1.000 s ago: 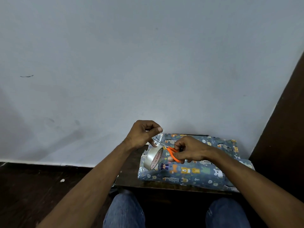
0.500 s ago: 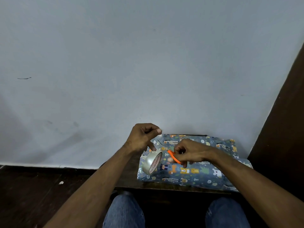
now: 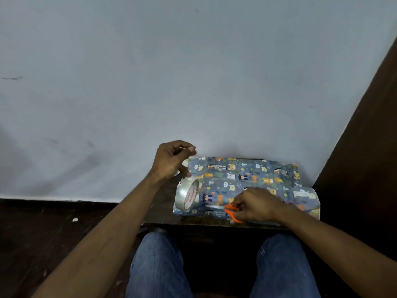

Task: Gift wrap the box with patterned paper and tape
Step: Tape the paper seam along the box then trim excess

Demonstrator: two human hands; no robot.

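Item: box (image 3: pixel 242 183), already covered in patterned paper (image 3: pixel 279 168), lying flat on your small dark tabletop (image 3: pixel 163 203), pushed back to the wall (image 3: pixel 193 72). Judged light; the box stiff beneath, the paper thin, glossy-looking and easily creased or torn. The right end looks loose and puffed. Take hold by pressing flat on top or by the long edges, not by the loose end flaps.

Item: tape roll (image 3: pixel 187 195), standing on edge at the box's left end. Judged light and likely to roll or tip.

Item: cut strip of tape, barely visible. Your left hand (image 3: pixel 171 161) is raised over the box's far left corner, thumb and forefinger pinched, apparently on the strip. Sticky and limp; keep it from folding on itself.

Item: scissors (image 3: pixel 227 209), orange-handled, closed in your right hand (image 3: pixel 255 204), low on the box's near edge, blades pointing left.

Surroundings: plain pale wall, dark floor (image 3: pixel 43 233), dark upright panel (image 3: pixel 365 147) at right. The tabletop leaves little spare margin around the box.
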